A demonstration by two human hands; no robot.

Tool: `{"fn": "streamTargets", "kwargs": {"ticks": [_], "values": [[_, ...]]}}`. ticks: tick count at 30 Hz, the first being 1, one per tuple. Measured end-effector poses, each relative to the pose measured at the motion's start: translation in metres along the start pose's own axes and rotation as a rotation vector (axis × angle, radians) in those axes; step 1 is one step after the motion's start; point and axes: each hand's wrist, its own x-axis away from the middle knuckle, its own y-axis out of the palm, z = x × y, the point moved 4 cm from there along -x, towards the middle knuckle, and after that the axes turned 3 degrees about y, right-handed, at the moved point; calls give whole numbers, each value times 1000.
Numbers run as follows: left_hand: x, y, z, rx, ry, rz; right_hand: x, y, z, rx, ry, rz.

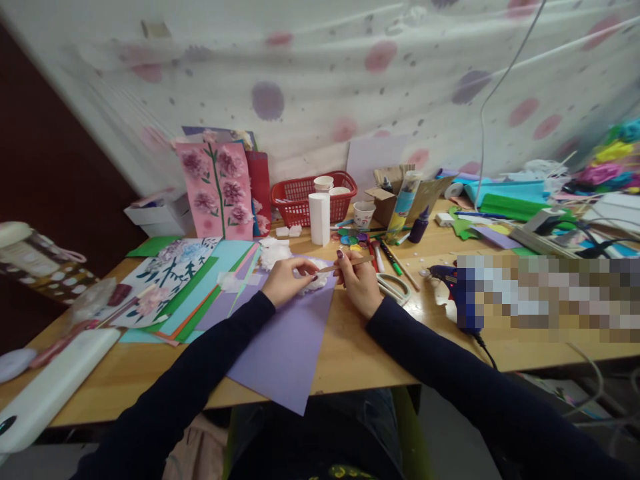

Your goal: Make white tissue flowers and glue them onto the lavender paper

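My right hand (359, 280) pinches a thin brownish stick (333, 268) that points left, above the top of a purple sheet (285, 343). The stick's left end meets the fingertips of my left hand (290, 280), whose thumb and fingers are drawn together; whatever small thing may be between them is too small to tell. Beneath the fingertips, white fluffy material (314, 285) lies on the purple sheet. More white crumpled material (274, 252) sits just behind my left hand.
Scissors (395, 288), pens and paint pots (353, 238) lie beyond my right hand. Behind stand a white roll (319, 220) and a red basket (293, 200). A blue glue gun (463, 297) is at right, coloured papers (200, 293) at left, a pink flower picture (216, 190) behind.
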Motion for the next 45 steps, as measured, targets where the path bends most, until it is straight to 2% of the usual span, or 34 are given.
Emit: {"fn": "streamTargets", "kwargs": {"ticks": [4, 6, 20, 34, 39, 45], "values": [[-1, 2, -3, -14, 17, 15, 3, -7, -8, -43, -58, 129], [-1, 2, -5, 1, 22, 25, 5, -9, -11, -62, -87, 150], [-1, -1, -5, -93, 104, 68, 4, 2, -3, 156, -118, -31], [-2, 1, -6, -86, 93, 48, 3, 7, -10, 345, -159, -78], [-2, 1, -4, -69, 92, 43, 2, 6, -11, 326, -158, -69], [-1, -2, -2, -27, 71, 35, 1, -5, -14, 98, -131, 80]]}}
